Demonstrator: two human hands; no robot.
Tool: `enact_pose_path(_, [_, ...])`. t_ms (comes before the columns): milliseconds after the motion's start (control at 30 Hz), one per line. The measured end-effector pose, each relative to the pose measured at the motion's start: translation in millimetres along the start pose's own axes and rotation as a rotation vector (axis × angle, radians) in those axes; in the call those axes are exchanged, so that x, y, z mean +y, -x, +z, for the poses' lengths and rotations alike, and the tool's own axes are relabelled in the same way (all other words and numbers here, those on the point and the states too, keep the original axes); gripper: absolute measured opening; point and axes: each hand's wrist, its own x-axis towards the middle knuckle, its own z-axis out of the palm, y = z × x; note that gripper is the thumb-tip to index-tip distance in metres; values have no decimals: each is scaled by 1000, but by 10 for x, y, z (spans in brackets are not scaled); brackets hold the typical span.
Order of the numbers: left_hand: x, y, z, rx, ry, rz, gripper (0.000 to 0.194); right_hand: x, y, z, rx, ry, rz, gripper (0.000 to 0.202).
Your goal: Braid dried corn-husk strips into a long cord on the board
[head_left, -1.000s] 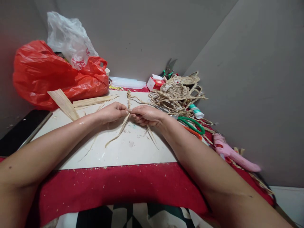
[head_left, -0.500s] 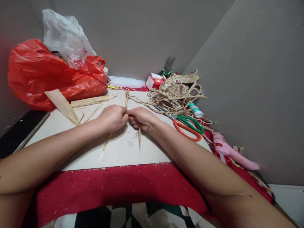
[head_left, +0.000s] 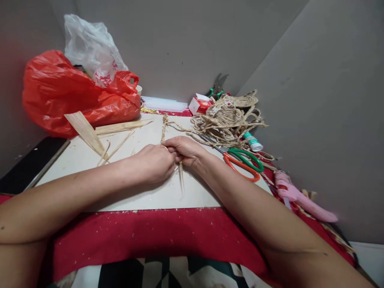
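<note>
My left hand [head_left: 159,163] and my right hand [head_left: 186,150] meet over the pale board [head_left: 129,202], fingers closed together. Between them is the near end of a braided straw cord [head_left: 164,126], which runs away from me to a knotted tip. From under my right hand a dry leaf strip [head_left: 181,176] hangs toward me. The fingertips overlap, so the exact grip of the left one is hidden. A thin strand links the cord's far end to a heap of twisted rope [head_left: 228,114] at the right.
Scissors [head_left: 243,162] with green and orange handles lie right of my hands. Wide dry leaf strips [head_left: 85,130] rest at the left, before a red plastic bag [head_left: 75,100]. A phone [head_left: 30,164], a pink glue gun [head_left: 300,196] and a glue stick tube [head_left: 253,141] lie around the edges.
My left hand has moved right and nearer to me, partly under my right hand. The strip that hung below it is now out of sight. The view has shifted slightly left.
</note>
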Motion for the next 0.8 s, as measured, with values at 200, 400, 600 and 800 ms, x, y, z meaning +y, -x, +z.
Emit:
enact_pose_path(200, [-409,28,-616,195,61,-315,25,-19,-5,-29,-102,-5,33,11])
enact_pose_path(400, [-1115,-16,-386,123,-47,-628,18,-48,2,-17,-143,8,39,13])
enact_pose_path(600, [-1107,-12,-170,185,-11,-630,6,-48,6,-10,-133,9,33,14])
enact_pose_path(800, [-795,33,-336,274,778,-541,10,-56,41,20,-138,-3,5,14])
